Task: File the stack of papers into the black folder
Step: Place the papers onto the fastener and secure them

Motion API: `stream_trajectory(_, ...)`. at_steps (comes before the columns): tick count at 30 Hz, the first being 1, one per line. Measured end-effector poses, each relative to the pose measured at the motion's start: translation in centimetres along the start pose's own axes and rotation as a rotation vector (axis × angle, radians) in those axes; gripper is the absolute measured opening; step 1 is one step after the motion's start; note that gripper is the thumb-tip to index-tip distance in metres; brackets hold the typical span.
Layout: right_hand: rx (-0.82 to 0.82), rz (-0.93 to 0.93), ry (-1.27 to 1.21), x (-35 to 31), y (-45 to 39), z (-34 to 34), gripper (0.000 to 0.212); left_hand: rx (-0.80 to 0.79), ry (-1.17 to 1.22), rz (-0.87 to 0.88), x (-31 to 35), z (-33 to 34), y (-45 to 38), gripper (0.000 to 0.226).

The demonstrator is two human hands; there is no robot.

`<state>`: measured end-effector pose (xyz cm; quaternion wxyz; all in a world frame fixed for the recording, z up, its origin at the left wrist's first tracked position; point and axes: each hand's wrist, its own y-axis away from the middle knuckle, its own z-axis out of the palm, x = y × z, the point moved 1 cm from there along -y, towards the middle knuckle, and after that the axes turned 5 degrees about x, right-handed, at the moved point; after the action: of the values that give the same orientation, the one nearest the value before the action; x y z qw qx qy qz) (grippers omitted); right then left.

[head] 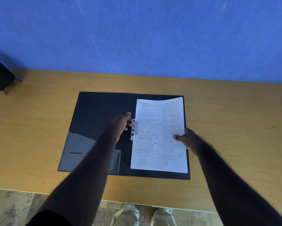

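Observation:
The black folder (98, 111) lies open and flat on the wooden table. A stack of printed papers (155, 147) rests on its right half. At the stack's left edge, near the spine, stands a metal clip (134, 128). My left hand (120, 124) grips that clip with thumb and fingers. My right hand (188, 138) holds the stack's right edge, thumb on top of the sheets. The left half of the folder carries a grey inner pocket (81, 149).
The wooden table (39, 128) extends left and right of the folder, backed by a blue wall. A dark object on small legs (0, 77) stands at the far left. The table's near edge runs below the folder, with the floor and my legs beyond.

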<state>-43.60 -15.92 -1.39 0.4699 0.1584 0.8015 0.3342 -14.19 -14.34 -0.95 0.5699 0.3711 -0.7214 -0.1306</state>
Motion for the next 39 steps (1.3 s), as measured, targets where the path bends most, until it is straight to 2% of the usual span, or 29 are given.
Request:
stream_trajectory(3, 0.029, -0.07, 0.074, -0.3, -0.2, 0.7, 0.033, -0.008, -0.003, -0.011, -0.9, -0.5, 0.3, 0.028)
stream_trajectory(10, 0.138, -0.018, 0.161, 0.2, -1.2, 1.2, 0.05, -0.039, 0.011, -0.001, -2.3, -0.7, 0.5, 0.006)
stream_trajectory(16, 0.218, -0.059, 0.223, 0.4, -1.1, 2.0, 0.05, -0.091, 0.005, 0.041, -3.3, -0.9, 1.1, 0.012)
stream_trajectory(19, 0.341, -0.074, 0.338, 0.4, -0.9, 1.7, 0.056, -0.106, 0.026, 0.041, -3.5, -1.0, 1.0, 0.021)
stream_trajectory(22, 0.419, -0.103, 0.346, 0.3, -0.9, 1.3, 0.047, -0.104, 0.041, 0.063, -3.8, -0.8, 1.0, 0.015)
stream_trajectory(28, 0.437, -0.118, 0.373, 0.1, -1.1, 1.2, 0.047, -0.094, 0.061, 0.077, -4.2, -1.0, 1.2, 0.014)
stream_trajectory(34, 0.352, -0.118, 0.373, 0.0, -1.4, 0.2, 0.044, -0.087, 0.077, 0.088, -4.1, -0.9, 1.7, 0.014)
stream_trajectory(37, 0.433, -0.143, 0.375, -1.2, -1.7, -0.7, 0.041, -0.08, 0.08, 0.078, -3.9, -1.0, 2.0, 0.01)
stream_trajectory(39, 0.43, -0.161, 0.395, -2.4, -2.7, -1.3, 0.047, -0.077, 0.081, 0.072, -3.8, -1.0, 2.1, 0.008)
